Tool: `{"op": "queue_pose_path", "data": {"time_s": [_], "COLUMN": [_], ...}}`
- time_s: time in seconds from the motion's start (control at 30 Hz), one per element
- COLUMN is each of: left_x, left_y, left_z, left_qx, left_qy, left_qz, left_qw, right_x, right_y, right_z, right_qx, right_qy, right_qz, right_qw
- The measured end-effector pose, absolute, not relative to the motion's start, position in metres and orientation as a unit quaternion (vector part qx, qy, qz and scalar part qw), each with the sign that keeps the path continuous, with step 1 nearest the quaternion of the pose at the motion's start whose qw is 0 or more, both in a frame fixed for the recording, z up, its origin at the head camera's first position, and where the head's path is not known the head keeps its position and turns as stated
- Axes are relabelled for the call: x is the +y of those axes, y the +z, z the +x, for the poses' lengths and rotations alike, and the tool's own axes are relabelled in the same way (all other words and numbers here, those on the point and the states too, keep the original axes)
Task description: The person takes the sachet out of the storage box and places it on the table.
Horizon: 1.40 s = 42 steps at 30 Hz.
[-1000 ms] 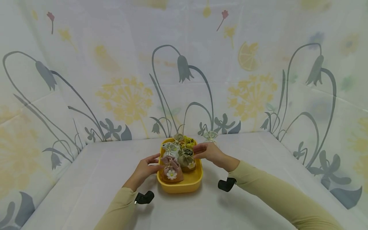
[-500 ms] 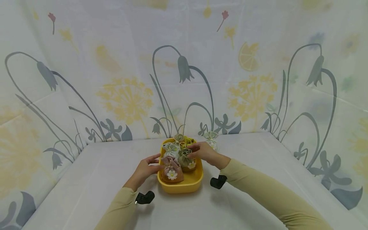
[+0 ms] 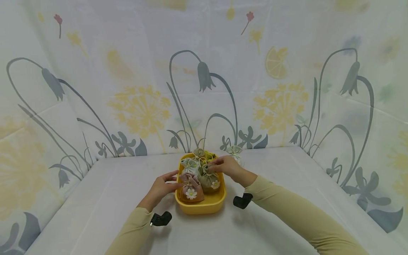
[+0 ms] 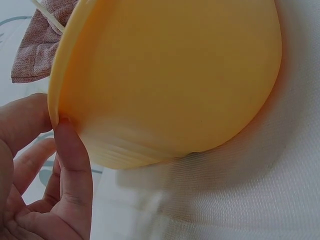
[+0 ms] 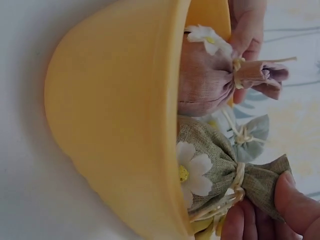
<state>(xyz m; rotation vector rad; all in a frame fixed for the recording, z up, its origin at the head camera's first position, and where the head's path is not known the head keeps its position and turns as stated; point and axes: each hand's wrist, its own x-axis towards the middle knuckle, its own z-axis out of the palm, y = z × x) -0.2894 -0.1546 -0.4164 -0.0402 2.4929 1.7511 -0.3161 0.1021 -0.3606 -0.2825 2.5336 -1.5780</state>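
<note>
A yellow plastic tub holds several small drawstring pouches. My left hand pinches the tub's left rim between thumb and forefinger, as the left wrist view shows. Near that hand sits a mauve pouch with a white flower. My right hand pinches the gathered top of an olive-green pouch, above its tied cord. This pouch is inside the tub by the right wall, its lower part hidden by the wall in the right wrist view. A pale grey-green pouch stands behind the mauve one.
At the tub's far end are a beige pouch and a mustard-yellow pouch. Outside the tub, a pale green pouch stands behind my right hand, partly hidden. A flower-printed sheet rises behind the white tabletop.
My right hand has moved left from the tub's right side onto the olive-green pouch's top and taken hold. That pouch has shifted slightly to the right. My left hand stays on the rim.
</note>
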Motion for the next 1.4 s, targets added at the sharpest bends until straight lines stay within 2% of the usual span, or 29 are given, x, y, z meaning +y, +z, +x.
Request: {"op": "queue_pose_path", "data": {"time_s": [0.37,0.7,1.0,1.4], "left_x": [-0.155,-0.155,-0.155,-0.154], "left_y": [-0.416,-0.416,-0.415,-0.416], "left_z": [-0.289,-0.288,-0.287,-0.287], "left_qx": [0.815,0.817,0.819,0.821], "left_qy": [0.577,0.574,0.572,0.569], "left_qz": [-0.013,-0.013,-0.014,-0.011], "left_qw": [0.049,0.053,0.050,0.043], "right_x": [0.103,0.111,0.122,0.148], "right_y": [-0.341,-0.327,-0.323,-0.318], "right_z": [-0.300,-0.285,-0.270,-0.260], "right_qx": [0.834,0.807,0.786,0.782], "right_qy": [-0.543,-0.582,-0.605,-0.613], "right_qz": [-0.080,-0.088,-0.111,-0.111], "right_qw": [0.051,0.054,0.054,0.022]}}
